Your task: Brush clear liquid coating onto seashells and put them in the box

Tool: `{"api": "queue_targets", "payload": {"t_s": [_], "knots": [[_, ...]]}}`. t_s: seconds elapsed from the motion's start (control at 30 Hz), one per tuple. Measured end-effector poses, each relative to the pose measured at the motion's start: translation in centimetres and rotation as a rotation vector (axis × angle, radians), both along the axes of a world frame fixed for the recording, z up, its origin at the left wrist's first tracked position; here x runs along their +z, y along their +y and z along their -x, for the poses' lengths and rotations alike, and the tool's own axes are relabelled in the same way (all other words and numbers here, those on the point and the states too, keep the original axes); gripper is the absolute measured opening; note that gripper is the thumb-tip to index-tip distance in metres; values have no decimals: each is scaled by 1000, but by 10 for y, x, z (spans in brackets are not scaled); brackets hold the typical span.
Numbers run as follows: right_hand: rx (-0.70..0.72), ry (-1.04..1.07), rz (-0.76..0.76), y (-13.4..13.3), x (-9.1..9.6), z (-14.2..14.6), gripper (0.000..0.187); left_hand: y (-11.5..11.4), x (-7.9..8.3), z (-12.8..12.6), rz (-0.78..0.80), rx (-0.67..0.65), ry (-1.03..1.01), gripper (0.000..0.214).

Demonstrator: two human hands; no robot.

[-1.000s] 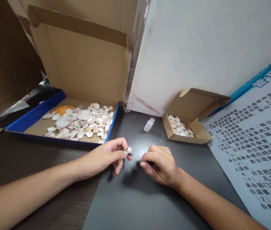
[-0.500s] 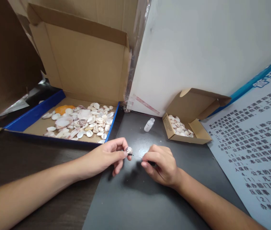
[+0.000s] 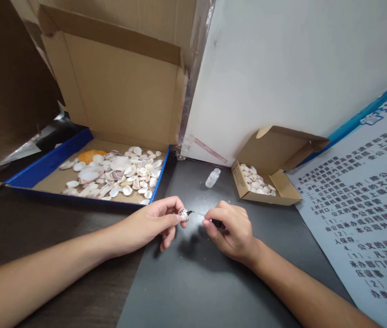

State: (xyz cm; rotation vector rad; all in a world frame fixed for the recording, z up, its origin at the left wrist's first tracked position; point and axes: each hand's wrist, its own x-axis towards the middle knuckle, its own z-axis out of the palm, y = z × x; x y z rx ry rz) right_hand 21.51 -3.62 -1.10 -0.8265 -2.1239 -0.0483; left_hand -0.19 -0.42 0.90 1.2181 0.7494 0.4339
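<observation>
My left hand (image 3: 164, 221) pinches a small, spiral, black-and-white snail shell (image 3: 183, 215) between thumb and fingers. My right hand (image 3: 230, 230) is closed around the black cap (image 3: 217, 223) of a small applicator brush, partly hidden by the fingers. The brush's thin pale stem (image 3: 199, 213) points left, and its dark tip (image 3: 190, 212) is at the shell's right side; whether it touches cannot be made out. Beyond both hands, a small uncapped glass bottle (image 3: 212, 178) with a whitish look stands on the dark grey mat (image 3: 179, 282).
At the left, an open blue-edged cardboard box (image 3: 87, 193) holds many white shells and an orange one (image 3: 92, 156). A smaller open carton (image 3: 265, 199) with pale shells sits at the right. Beside it lies a printed sheet (image 3: 360, 218). A white panel (image 3: 282, 68) rises behind.
The brush tip has moved up a little along the shell, and the shell has turned slightly in my left fingers. My right hand has shifted slightly right.
</observation>
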Motion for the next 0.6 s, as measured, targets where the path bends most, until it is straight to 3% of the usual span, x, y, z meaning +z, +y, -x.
{"api": "queue_targets", "payload": {"t_s": [0.13,0.3,0.43,0.6], "knots": [[86,-8,-7,0,-1,0,10,0,0,1,3,-11,24,23],[5,-3,-13,1,-1,0,6,1,-1,1,-11,-29,75,22],[100,-14,-18,1,0,0,10,1,-1,3,0,-23,84,21],[5,-9,-3,1,0,-1,5,0,0,2,-1,-17,96,23]]}}
